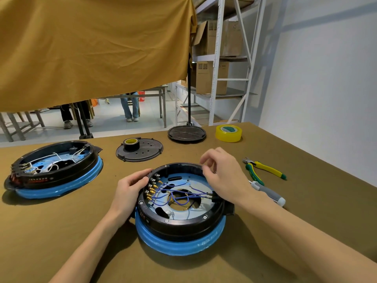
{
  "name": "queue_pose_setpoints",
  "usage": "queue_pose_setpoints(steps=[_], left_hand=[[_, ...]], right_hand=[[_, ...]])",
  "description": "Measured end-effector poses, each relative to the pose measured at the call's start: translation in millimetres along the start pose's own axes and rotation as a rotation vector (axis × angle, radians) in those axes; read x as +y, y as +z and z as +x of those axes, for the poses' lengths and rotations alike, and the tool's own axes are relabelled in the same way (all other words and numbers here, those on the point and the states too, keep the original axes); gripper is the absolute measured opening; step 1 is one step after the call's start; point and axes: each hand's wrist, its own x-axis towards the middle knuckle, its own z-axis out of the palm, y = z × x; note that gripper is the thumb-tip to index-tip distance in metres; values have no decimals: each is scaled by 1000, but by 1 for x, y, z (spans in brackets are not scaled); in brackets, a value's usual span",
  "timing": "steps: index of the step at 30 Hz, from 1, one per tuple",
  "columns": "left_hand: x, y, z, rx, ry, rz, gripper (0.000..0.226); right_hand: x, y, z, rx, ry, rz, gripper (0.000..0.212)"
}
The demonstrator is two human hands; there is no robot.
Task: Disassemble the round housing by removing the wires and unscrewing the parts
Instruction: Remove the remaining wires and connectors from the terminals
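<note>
Partly hidden, left hand grips round housing; right hand pinch unclear.

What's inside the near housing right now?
Inside the near housing: blue wires on brass terminals, over a blue plate. The right hand covers its far-right rim.
</note>
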Motion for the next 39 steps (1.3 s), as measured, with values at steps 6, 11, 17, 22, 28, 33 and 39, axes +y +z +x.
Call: queue_pose_setpoints(steps=[6, 11, 17, 22, 28, 33, 39], left_hand=[[-1, -4, 0, -146, -33, 60, 43], [2, 2, 0, -103, -164, -159, 50], [9, -2, 1, -24, -274, -369, 47], [12, -14, 6, 124, -292, -538, 43], [12, -32, 12, 344, -160, -647, 44], [3, -31, 13, 466, -132, -583, 50], [-2, -33, 12, 489, -104, -544, 49]], right_hand=[[0, 3, -10, -371, -112, -29, 11], [5, 9, -2, -114, -23, -12, 13], [20, -5, -2, 307, 149, 100, 11], [35, -9, -9, 395, 299, 257, 7], [52, 18, -34, -369, 147, 60, 21], [49, 39, -37, -605, -15, -58, 40], [46, 36, -28, -556, -82, -94, 7]])
